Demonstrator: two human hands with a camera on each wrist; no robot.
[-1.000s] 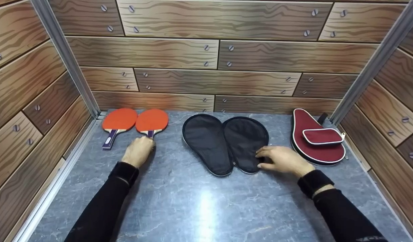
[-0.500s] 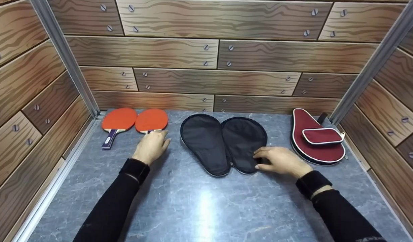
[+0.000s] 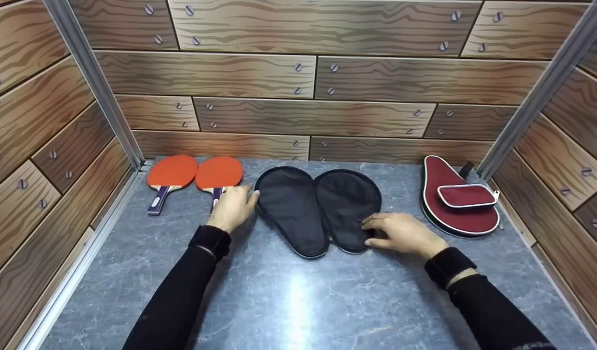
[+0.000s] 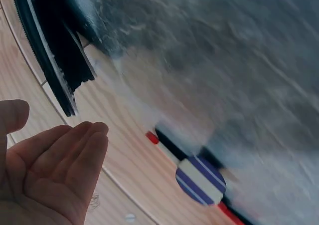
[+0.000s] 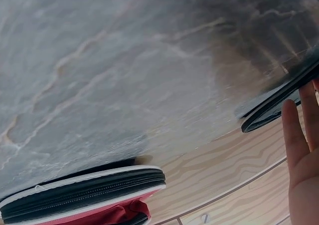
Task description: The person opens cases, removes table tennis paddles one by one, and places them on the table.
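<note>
A black zippered paddle case (image 3: 291, 209) lies spread out on the table in two paddle-shaped halves, side by side. My right hand (image 3: 400, 233) rests its fingers on the lower right edge of the right half; they look straight in the right wrist view. My left hand (image 3: 233, 209), thumb apart from the fingers, is just left of the case's left edge (image 4: 50, 55) and holds nothing. Behind it lies an orange-faced table tennis paddle (image 3: 219, 172), its handle partly hidden. The striped handle end (image 4: 201, 180) shows in the left wrist view.
A second orange paddle (image 3: 173, 172) lies at the far left, its handle toward me. At the right, a dark red paddle case (image 3: 461, 218) with a small front pocket sits near the side wall. Wood-patterned walls (image 3: 308, 78) enclose the grey marbled table (image 3: 259, 301).
My left hand has let go of the right-hand paddle's handle and moved right to the black case's edge. The black case has slid slightly left, with my right hand moving along with it.
</note>
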